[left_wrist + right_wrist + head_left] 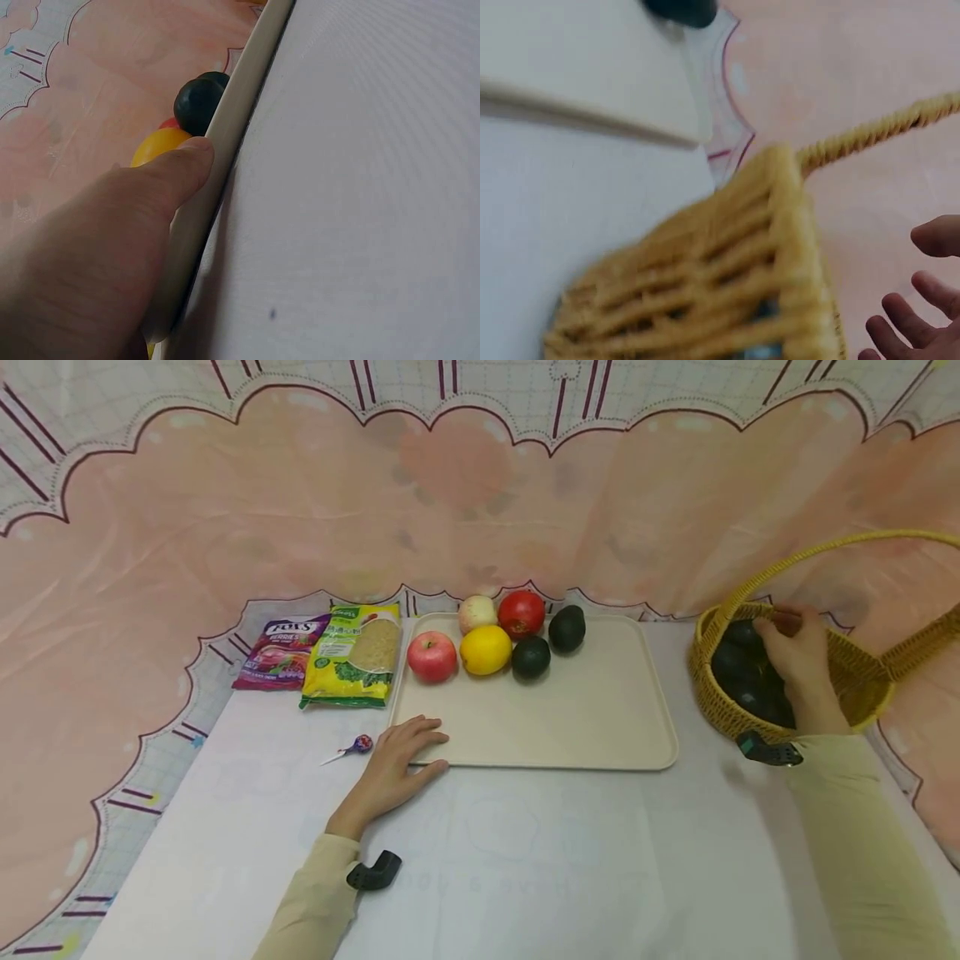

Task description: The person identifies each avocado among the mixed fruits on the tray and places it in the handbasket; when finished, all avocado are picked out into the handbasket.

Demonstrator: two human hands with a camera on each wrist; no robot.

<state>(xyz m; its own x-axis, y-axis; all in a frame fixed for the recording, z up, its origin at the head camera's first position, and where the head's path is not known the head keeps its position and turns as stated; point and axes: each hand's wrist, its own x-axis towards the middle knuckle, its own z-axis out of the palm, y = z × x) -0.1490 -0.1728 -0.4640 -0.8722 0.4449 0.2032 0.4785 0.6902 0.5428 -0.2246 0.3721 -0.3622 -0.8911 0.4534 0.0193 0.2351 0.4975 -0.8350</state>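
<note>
My left hand point(392, 774) rests on the front left corner of the beige tray point(585, 718), fingers spread; in the left wrist view its thumb lies on the rim. The right hand point(806, 672) reaches into a wicker basket point(708, 697) over dark rounded items point(738, 677), partly hidden. In the right wrist view its fingers point(907, 319) are spread and slightly bent, with nothing between them, beside the basket wall point(697, 277). On the tray are a pink apple point(432, 657), a yellow lemon point(486, 650), a pomegranate point(521, 613), a pale fruit point(477, 612) and two dark green fruits point(530, 657).
A purple bag point(279, 652) and a yellow bag point(352, 656) lie left of the tray. The lollipop point(362, 744) is near the left hand. A tall handle point(840, 541) arches over the basket, and patterned cloth stands behind the table.
</note>
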